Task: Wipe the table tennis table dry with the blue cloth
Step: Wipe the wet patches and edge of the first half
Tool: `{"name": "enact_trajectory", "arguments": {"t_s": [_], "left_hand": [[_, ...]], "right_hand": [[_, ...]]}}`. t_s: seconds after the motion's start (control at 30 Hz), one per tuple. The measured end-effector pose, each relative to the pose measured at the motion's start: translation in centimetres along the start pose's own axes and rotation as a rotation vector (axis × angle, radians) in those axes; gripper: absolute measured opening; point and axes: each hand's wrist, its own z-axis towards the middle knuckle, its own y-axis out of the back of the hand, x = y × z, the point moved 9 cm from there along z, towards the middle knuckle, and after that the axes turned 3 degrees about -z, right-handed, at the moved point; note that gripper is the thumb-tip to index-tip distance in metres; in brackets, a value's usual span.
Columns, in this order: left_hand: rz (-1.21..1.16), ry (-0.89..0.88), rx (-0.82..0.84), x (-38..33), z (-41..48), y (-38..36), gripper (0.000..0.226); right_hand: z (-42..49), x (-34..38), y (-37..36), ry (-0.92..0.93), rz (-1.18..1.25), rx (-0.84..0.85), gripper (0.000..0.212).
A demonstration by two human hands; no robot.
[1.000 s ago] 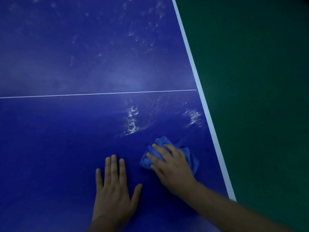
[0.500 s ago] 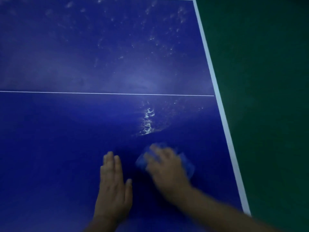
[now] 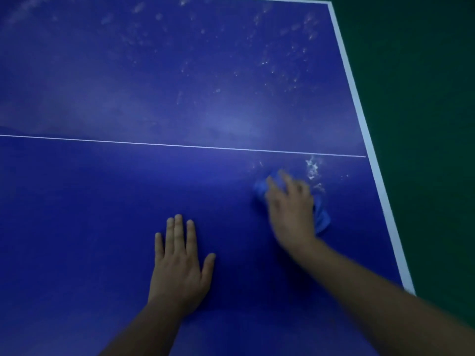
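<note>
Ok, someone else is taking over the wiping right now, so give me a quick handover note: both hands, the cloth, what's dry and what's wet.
Left hand: flat on the blue table tennis table, fingers straight, holding nothing.
Right hand: presses the crumpled blue cloth onto the table near the white right edge stripe; the hand is blurred.
Done: the near half around the hands looks dry.
Left: a glinting water patch just beyond the cloth, on the near side of the thin white line, and scattered droplets across the far half.
</note>
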Motion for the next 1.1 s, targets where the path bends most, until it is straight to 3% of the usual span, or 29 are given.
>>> {"name": "enact_trajectory", "arguments": {"t_s": [0.1, 0.27, 0.33, 0.43, 0.47, 0.53, 0.6, 0.67, 0.8, 0.9, 0.97, 1.03, 1.1], "left_hand": [[-0.012, -0.026, -0.010, -0.2, 0.2, -0.2, 0.083], [-0.188, -0.078, -0.095, 0.8, 0.0, 0.6, 0.084], [-0.190, -0.151, -0.096, 1.4, -0.6, 1.0, 0.085], [-0.138, -0.099, -0.098, 4.1, -1.6, 1.1, 0.083], [-0.117, -0.041, -0.099, 5.4, -1.7, 0.9, 0.082], [-0.045, 0.023, -0.075, 6.9, -1.5, 0.3, 0.084], [0.018, 0.010, -0.065, 7.0, -1.4, -0.4, 0.085], [0.029, 0.002, -0.076, 6.8, -1.3, -0.5, 0.085], [0.016, 0.009, -0.086, 6.7, -1.4, -0.1, 0.086], [0.005, -0.048, -0.087, 5.1, -0.9, 0.6, 0.085], [-0.015, -0.093, -0.091, 3.3, -0.4, 1.1, 0.084], [-0.021, -0.131, -0.088, 1.2, 0.3, 1.1, 0.084], [-0.013, -0.171, -0.093, -1.3, 1.0, 0.8, 0.082]], "right_hand": [[-6.1, 11.5, -3.0, 0.365, 0.120, 0.191, 0.043], [1.2, 17.0, -4.3, 0.498, 0.077, 0.111, 0.040], [7.1, 13.4, -4.6, 0.320, -0.063, 0.072, 0.045], [9.5, 6.4, -4.2, -0.274, -0.007, 0.042, 0.039], [8.1, 6.8, -3.9, -0.379, 0.042, 0.015, 0.037], [5.0, 12.5, -2.9, -0.218, 0.079, -0.071, 0.036], [1.2, 20.4, -4.2, 0.144, 0.073, 0.024, 0.034], [0.8, 22.0, -4.8, 0.251, 0.088, 0.085, 0.036], [6.1, 8.9, -3.7, 0.007, -0.138, 0.025, 0.038], [8.0, -6.3, -0.3, -0.432, -0.159, -0.019, 0.036], [7.1, -10.4, 1.5, -0.629, -0.104, -0.061, 0.035], [6.4, -6.8, 2.7, -0.528, -0.118, -0.184, 0.031], [4.7, 1.7, 1.3, -0.183, -0.119, -0.140, 0.034]]}}
